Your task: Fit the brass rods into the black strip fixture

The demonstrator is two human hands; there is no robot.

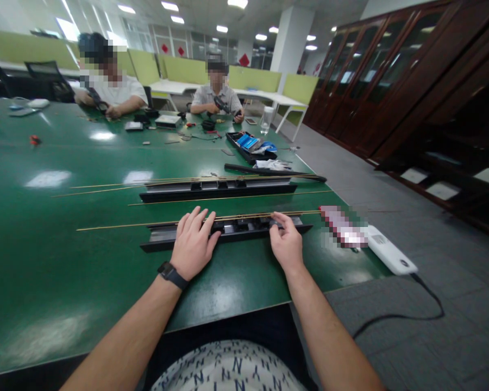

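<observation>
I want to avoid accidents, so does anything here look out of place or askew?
Yes: the white box at the right appears to jut past the edge of the green table, its black cable hanging down, so it looks precariously placed. I see nothing spilled.

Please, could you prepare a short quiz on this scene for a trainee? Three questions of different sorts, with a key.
1. Choose one. What lies along the near rail?
a) a white cable
b) gold rods
c) a wooden ruler

2. True or false: both grips are at the far rail.

3. Which arm wears the watch?

Key:
1. b
2. False: the left grip and the right grip are both at the near rail.
3. The left arm.
</observation>
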